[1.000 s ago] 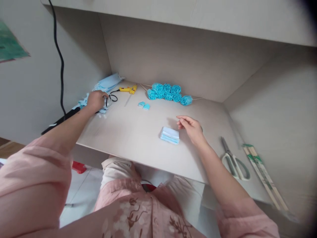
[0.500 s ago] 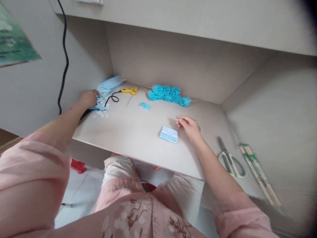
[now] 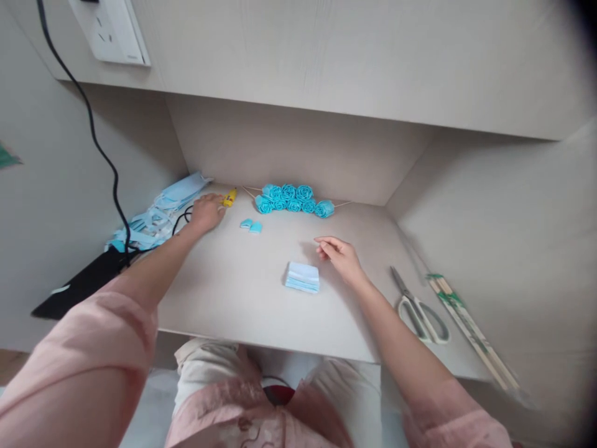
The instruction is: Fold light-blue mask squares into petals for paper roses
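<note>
My left hand (image 3: 208,212) reaches to the back left of the desk, with its fingers and thumb closed around the handle end of a yellow glue gun (image 3: 229,197). The hand hides that handle. My right hand (image 3: 339,256) hovers at the middle right, loosely curled, fingers apart with nothing in them. Just in front of it lies a stack of pale blue folded mask pieces (image 3: 302,277). Two small folded blue pieces (image 3: 255,228) lie between my hands. Behind them, several blue handmade roses (image 3: 293,205) on thin sticks are bunched together.
Blue face masks (image 3: 180,191) and loose strips pile up at the left wall, near a black flat item (image 3: 81,283). A black cable (image 3: 93,127) hangs there. Scissors (image 3: 417,311) and packaged wooden sticks (image 3: 471,330) lie at right. A shelf panel (image 3: 303,62) overhangs the desk.
My left hand has moved right from the mask pile to the glue gun. My right hand stays beside the stack. The view has tilted up and turned slightly right.
</note>
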`<state>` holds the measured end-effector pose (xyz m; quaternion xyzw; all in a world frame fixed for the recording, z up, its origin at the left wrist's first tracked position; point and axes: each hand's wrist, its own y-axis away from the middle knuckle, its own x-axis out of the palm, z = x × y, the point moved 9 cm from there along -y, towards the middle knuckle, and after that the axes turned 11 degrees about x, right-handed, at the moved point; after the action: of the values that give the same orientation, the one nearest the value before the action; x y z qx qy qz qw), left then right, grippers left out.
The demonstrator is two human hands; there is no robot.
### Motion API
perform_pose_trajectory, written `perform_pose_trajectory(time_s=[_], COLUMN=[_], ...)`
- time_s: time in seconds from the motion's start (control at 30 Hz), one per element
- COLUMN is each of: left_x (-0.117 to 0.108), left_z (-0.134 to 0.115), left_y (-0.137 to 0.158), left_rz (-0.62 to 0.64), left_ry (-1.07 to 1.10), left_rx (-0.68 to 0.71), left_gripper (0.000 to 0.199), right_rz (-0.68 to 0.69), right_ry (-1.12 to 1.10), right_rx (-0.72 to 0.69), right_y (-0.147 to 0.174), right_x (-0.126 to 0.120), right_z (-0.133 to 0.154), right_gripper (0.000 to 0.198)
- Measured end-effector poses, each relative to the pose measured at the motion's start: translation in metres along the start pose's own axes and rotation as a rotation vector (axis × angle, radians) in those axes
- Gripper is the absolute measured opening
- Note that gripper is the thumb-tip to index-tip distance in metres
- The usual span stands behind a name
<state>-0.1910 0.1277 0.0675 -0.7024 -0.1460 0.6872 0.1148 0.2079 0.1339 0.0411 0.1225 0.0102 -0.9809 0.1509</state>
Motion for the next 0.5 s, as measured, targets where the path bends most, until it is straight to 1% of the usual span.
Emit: perform_pose_trajectory(time_s=[0.07,0.13,0.23,0.3,0.4,0.47,0.5], left_x=[0.012,0.021,0.027,0.032,0.037,0.038,0.034], left_z=[-0.002,0.001,0.007,0.010,0.017,0.019,0.014], left_y=[-0.014,-0.025,-0.032,-0.033,-0.036,-0.038,-0.037], left_rz=[0.021,0.039,0.048,0.071,0.098,0.139,0.143], left_ry=[0.034,0.067,0.085,0.104,0.090,0.037,0.021], left_rx=[-0.027,-0.070,-0.119,-0.105,-0.082,-0.110,-0.113], left_gripper=[0.052,0.054,0.057,0.060,0.066,0.067,0.067], right_rz=[-0.039,-0.127,-0.286,-0.367,-0.390,-0.358,-0.326], right_ry=[0.030,0.089,0.178,0.229,0.308,0.380,0.435], right_rx=[-0.015,-0.049,-0.122,-0.164,-0.186,-0.180,-0.178], right_y=[0.000,0.001,0.006,0.010,0.010,0.007,0.005], right_x=[-0.009,-0.026,-0.055,-0.070,-0.080,-0.082,-0.081], right_z=[0.004,0.013,0.030,0.043,0.056,0.060,0.061], right_gripper=[0.038,0.038,0.038,0.038,0.040,0.039,0.037])
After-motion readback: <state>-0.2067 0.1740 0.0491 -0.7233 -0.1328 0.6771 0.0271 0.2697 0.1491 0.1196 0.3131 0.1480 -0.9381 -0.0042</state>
